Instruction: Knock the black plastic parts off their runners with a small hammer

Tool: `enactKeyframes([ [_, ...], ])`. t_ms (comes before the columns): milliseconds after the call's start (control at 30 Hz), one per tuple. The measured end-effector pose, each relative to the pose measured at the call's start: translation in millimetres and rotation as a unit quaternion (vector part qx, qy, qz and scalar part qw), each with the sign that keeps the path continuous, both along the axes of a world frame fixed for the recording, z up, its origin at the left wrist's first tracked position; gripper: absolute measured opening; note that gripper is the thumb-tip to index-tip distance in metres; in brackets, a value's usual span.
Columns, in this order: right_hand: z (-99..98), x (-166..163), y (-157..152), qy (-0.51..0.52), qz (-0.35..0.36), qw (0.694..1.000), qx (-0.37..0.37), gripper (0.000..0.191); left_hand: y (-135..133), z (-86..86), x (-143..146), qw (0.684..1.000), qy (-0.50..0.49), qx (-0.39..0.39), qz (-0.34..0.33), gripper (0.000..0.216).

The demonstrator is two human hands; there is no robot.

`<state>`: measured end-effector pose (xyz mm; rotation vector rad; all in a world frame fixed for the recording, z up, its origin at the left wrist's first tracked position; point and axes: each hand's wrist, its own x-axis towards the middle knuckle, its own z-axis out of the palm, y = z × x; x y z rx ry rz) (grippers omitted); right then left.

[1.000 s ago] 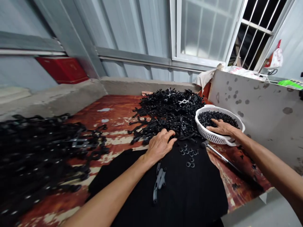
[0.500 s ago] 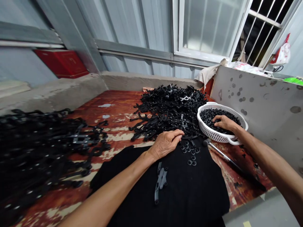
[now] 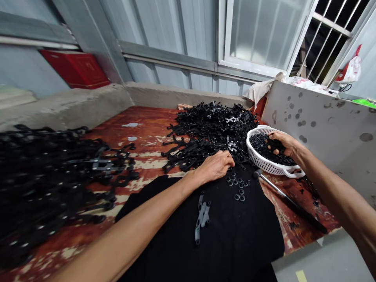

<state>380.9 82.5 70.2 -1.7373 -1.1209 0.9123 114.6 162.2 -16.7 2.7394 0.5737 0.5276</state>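
My right hand [image 3: 282, 143] is over the white slotted basket [image 3: 266, 166], its fingers curled round some small black parts. More of these small black pieces [image 3: 258, 145] fill the basket. My left hand [image 3: 216, 166] rests on the black cloth [image 3: 235, 243] at the front of a heap of black jointed linkages [image 3: 205, 127]. Its fingers are bent and pressed together; whatever they may hold is hidden. Several black ring-shaped pieces [image 3: 236, 197] lie on the cloth beside it. Closer to me is a grey jointed linkage [image 3: 202, 215].
A hammer [image 3: 282, 192] with a metal shaft and black grip lies right of the cloth. A second linkage heap [image 3: 49, 184] covers the worn red table's left side. A grey spotted panel [image 3: 326, 121] stands along the right. Behind is a concrete ledge [image 3: 179, 94].
My right hand has lifted from among the basket's pieces and its fingers have closed round some. My left hand has shifted slightly forward and right, its fingers more bent. The view has tilted slightly.
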Motion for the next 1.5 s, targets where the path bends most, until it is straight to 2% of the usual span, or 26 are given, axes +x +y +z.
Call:
enactKeyframes([
  [67,8.0,-23.5,-1.9,0.006,0.045,0.999,0.009,0.027,2.3,0.8,3.3,1.000,-0.016,-0.019,0.007,0.026],
  [133,7.5,-52.4,-5.1,0.000,0.095,0.995,0.011,0.025,3.3,1.4,0.3,0.998,-0.039,-0.048,0.024,0.031],
  [300,-24.7,-118.8,-15.1,-0.082,0.191,0.978,0.005,0.019,-12.2,-1.0,-32.6,0.981,-0.104,-0.103,0.130,0.040],
  [433,-46.6,-146.1,-23.2,-0.210,0.227,0.950,0.049,0.014,-43.2,-5.8,-54.7,0.970,-0.141,-0.092,0.177,0.036],
  [600,-54.8,-156.3,-37.5,-0.368,0.246,0.890,0.106,0.031,-72.1,-8.0,-62.9,0.979,-0.111,-0.056,0.163,0.038],
  [700,-60.9,-161.6,-48.8,-0.425,0.259,0.860,0.115,0.029,-81.6,-7.7,-70.2,0.983,-0.068,-0.069,0.153,0.038],
  [833,-69.7,-169.5,-64.1,-0.463,0.267,0.835,0.130,0.027,-95.1,-6.9,-85.5,0.987,-0.042,-0.058,0.145,0.038],
  [1033,-68.3,-172.7,-84.4,-0.461,0.316,0.812,0.168,0.030,-116.9,-4.9,-109.0,0.983,-0.075,-0.080,0.148,0.035],
  [1200,-64.2,-178.1,-94.8,-0.448,0.363,0.792,0.200,0.033,-126.9,-7.2,-129.8,0.983,-0.043,0.004,0.180,0.030],
  [1333,-66.3,-175.1,-100.2,-0.458,0.326,0.801,0.206,0.038,-131.3,-12.6,-149.9,0.977,-0.008,0.060,0.202,0.031],
  [1433,-71.0,-170.8,-104.9,-0.469,0.291,0.810,0.199,0.042,-133.6,-14.7,-160.9,0.976,-0.011,0.061,0.211,0.031],
  [1500,-75.0,-172.0,-106.7,-0.469,0.296,0.808,0.200,0.047,-134.9,-13.6,-162.6,0.977,-0.013,0.048,0.209,0.032],
])
